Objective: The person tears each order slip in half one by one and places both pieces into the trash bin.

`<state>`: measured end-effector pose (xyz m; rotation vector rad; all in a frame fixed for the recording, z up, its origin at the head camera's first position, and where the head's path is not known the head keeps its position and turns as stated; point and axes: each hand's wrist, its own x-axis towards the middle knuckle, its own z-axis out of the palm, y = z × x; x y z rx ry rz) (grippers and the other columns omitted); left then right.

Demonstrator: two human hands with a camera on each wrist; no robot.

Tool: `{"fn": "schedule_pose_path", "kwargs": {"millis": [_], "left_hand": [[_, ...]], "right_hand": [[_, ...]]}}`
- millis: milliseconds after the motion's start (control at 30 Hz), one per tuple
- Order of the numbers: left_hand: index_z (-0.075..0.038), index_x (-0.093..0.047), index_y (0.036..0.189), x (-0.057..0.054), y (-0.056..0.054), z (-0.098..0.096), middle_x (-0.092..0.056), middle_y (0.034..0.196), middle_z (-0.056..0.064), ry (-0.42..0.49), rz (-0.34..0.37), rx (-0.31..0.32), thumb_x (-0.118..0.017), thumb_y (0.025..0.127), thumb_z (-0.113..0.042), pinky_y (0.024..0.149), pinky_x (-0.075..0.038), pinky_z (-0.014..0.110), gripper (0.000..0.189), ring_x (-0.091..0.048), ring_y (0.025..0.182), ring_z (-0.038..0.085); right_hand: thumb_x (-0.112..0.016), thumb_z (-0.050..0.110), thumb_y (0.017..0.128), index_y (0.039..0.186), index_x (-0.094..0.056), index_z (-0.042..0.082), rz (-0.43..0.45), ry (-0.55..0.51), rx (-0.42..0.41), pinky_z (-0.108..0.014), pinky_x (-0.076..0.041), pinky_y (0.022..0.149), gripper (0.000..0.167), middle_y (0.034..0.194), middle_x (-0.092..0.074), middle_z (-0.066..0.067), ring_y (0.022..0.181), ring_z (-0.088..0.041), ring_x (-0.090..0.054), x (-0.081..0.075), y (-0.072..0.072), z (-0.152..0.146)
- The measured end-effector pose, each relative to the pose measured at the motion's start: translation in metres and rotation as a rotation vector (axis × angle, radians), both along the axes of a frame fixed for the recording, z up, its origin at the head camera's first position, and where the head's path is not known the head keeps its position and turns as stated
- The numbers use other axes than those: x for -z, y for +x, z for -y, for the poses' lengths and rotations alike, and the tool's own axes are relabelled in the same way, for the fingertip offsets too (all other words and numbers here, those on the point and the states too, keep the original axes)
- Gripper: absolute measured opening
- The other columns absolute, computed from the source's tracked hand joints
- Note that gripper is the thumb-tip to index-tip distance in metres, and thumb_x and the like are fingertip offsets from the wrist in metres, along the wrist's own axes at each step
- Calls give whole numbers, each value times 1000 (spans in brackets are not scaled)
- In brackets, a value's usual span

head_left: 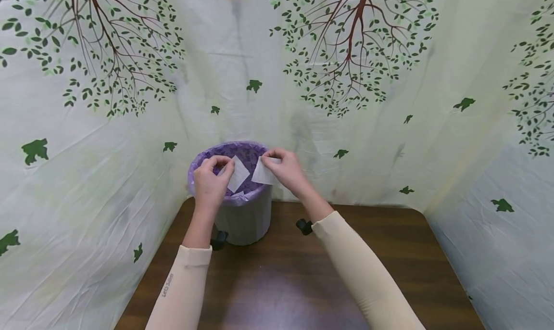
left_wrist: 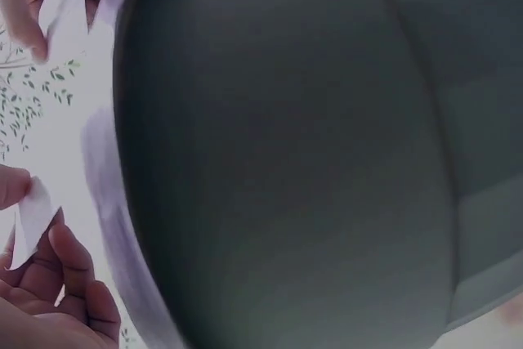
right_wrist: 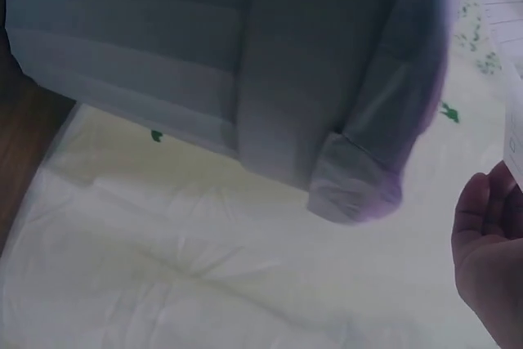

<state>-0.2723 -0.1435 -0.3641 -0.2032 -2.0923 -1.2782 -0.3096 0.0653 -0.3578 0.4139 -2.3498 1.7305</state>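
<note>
Between thumb and fingertips my left hand [head_left: 210, 182] pinches a small white piece of paper [head_left: 239, 174], held over the opening of a grey bin [head_left: 244, 226]. A second white piece of paper [head_left: 262, 172] is pinched by my right hand [head_left: 287, 172] over the bin's right rim. Faint lines show on the paper [right_wrist: 514, 128] at the right edge of the right wrist view. Purple patterned lining [head_left: 195, 169] covers the bin's inside and folds over its rim. A small white scrap [head_left: 238, 194] shows inside near the front rim.
The bin stands on a brown wooden table [head_left: 277, 267], at its far left part. Behind and on both sides hangs a pale cloth [head_left: 303, 142] printed with trees and green leaves. Dark straps [head_left: 304, 226] show by both wrists.
</note>
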Motion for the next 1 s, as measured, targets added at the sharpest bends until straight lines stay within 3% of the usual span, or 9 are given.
{"fn": "schedule_pose_path", "kwargs": {"millis": [200, 400, 700, 867, 1000], "left_hand": [[-2, -78, 101, 3, -7, 6, -74, 95, 17, -2, 53, -83, -76, 97, -17, 77, -43, 27, 15, -61, 90, 25], [-1, -77, 103, 5, -10, 13, -73, 97, 19, 5, 119, -103, -74, 99, -19, 80, -42, 33, 18, -59, 92, 29], [-5, -78, 104, 9, -11, 15, -74, 100, 17, -38, 172, -136, -73, 100, -25, 87, -43, 39, 21, -61, 97, 32], [-5, -78, 104, 12, -11, 15, -74, 99, 17, -70, 182, -134, -73, 101, -26, 98, -40, 48, 22, -61, 96, 33], [-4, -78, 104, 16, -11, 16, -74, 96, 18, -87, 183, -118, -75, 100, -24, 93, -40, 45, 21, -60, 93, 33]], "right_hand": [[-71, 21, 99, 107, -78, 3, 12, -29, 33, -29, -50, 93, 21, 120, -76, -15, 116, -24, -67, 7, -12, 11], [-71, 21, 97, 104, -79, 4, 9, 5, 72, -26, -50, 87, 21, 116, -78, -14, 108, -24, -68, 2, -15, 28], [-70, 19, 98, 103, -79, 4, -40, 170, 94, -36, -55, 99, 19, 113, -80, -12, 113, -25, -72, 4, -23, 46], [-71, 21, 99, 102, -80, 6, -65, 248, 78, -35, -56, 93, 18, 110, -81, -9, 108, -24, -73, 8, -23, 50], [-71, 23, 101, 106, -81, 8, -85, 338, 57, -34, -56, 88, 19, 109, -81, -8, 102, -24, -73, 11, -24, 53]]}}
